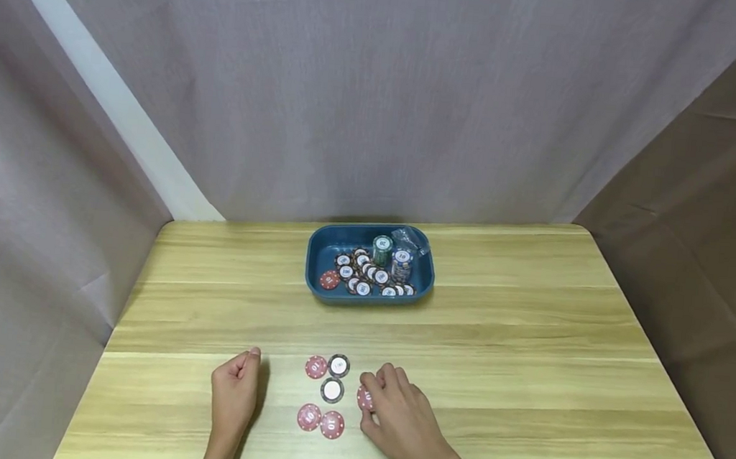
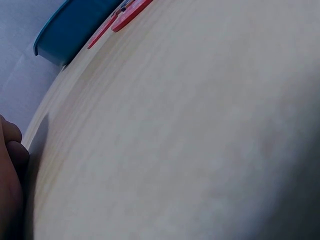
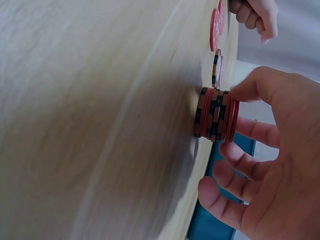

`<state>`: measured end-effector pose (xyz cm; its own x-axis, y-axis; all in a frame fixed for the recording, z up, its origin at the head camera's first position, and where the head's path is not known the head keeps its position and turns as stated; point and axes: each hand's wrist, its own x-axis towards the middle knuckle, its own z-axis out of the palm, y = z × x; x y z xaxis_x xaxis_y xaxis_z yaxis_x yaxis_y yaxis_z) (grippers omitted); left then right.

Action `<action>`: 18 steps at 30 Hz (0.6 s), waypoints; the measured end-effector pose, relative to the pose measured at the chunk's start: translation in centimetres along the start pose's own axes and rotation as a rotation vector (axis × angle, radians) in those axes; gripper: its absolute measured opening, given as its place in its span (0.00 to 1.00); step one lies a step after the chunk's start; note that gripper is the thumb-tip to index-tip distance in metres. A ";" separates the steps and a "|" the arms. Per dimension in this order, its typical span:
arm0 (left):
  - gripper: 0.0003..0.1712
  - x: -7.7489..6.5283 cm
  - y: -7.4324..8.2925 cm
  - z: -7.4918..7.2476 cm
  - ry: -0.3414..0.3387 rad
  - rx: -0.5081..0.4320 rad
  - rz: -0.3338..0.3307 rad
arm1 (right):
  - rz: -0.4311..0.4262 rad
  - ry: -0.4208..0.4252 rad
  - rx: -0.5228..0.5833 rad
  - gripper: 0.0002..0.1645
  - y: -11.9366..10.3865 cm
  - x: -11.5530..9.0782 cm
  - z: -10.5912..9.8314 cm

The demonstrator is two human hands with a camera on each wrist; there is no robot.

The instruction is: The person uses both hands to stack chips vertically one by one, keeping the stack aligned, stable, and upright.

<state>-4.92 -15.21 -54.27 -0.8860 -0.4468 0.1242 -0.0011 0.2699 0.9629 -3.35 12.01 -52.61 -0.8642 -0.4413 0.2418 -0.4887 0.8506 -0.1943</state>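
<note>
A short stack of red and black poker chips (image 3: 215, 115) stands on the table, a red chip (image 1: 365, 398) on top. My right hand (image 1: 401, 419) pinches the top of this stack between thumb and fingertips. The red top chip sits slightly offset in the right wrist view. Left of the stack lie loose chips: a red one (image 1: 316, 367) touching a black-edged one (image 1: 338, 365), a second black-edged chip (image 1: 332, 390) below, and two red chips (image 1: 332, 425) nearest me. My left hand (image 1: 233, 392) rests on the table to their left, fingers curled in, holding nothing.
A blue tray (image 1: 349, 301) stands at the back of the wooden table (image 1: 528, 343). Inside are many loose black-edged chips, a red chip (image 1: 329, 279), a green stack (image 1: 382, 249), a blue stack (image 1: 402, 264) and clear plastic wrap (image 1: 409, 240). Grey curtains (image 1: 378, 100) surround the table.
</note>
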 end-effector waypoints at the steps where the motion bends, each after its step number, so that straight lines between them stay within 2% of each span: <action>1: 0.34 0.0 0.1 0.0 0.000 -0.003 0.000 | 0.002 -0.015 -0.001 0.24 0.0 0.0 0.0; 6: 0.33 0.0 -0.1 0.0 -0.002 -0.009 -0.002 | -0.002 -0.016 0.015 0.25 0.0 -0.1 -0.3; 13: 0.34 0.5 -3.1 0.2 0.006 0.010 -0.023 | -0.007 -0.017 0.015 0.22 -0.1 0.0 -0.6; 18: 0.34 0.7 -3.7 0.2 0.006 0.017 -0.015 | 0.008 -0.037 0.008 0.27 -0.4 0.0 -1.1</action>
<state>-5.68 -16.36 -57.81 -0.8830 -0.4559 0.1115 -0.0221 0.2777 0.9604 -3.03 12.01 -51.45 -0.8719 -0.4448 0.2047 -0.4824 0.8519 -0.2038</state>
